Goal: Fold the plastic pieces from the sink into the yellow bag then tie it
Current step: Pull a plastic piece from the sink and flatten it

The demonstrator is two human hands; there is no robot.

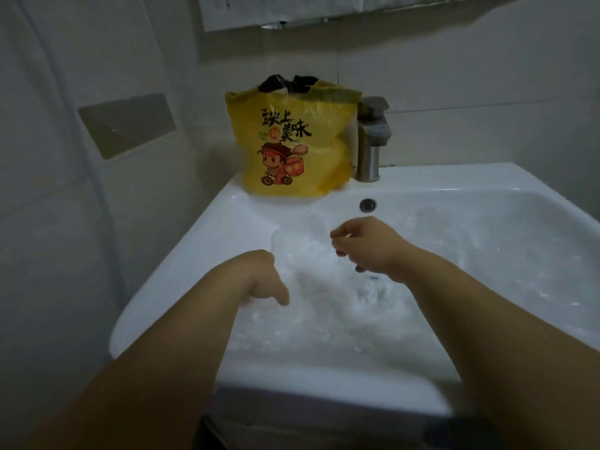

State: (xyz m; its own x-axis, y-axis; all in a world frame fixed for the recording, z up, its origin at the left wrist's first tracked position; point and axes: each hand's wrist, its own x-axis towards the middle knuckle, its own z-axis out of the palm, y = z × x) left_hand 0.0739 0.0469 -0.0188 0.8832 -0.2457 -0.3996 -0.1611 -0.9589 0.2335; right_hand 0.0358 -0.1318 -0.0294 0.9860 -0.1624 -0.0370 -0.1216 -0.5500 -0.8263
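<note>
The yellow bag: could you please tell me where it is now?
In the head view, the yellow bag stands on the back rim of the sink, just left of the metal faucet.

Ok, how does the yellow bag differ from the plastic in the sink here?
The yellow bag is opaque and printed; the plastic pieces are clear. The bag stands upright on the sink ledge; the plastic lies crumpled in the basin. Both look like soft plastic film.
</note>
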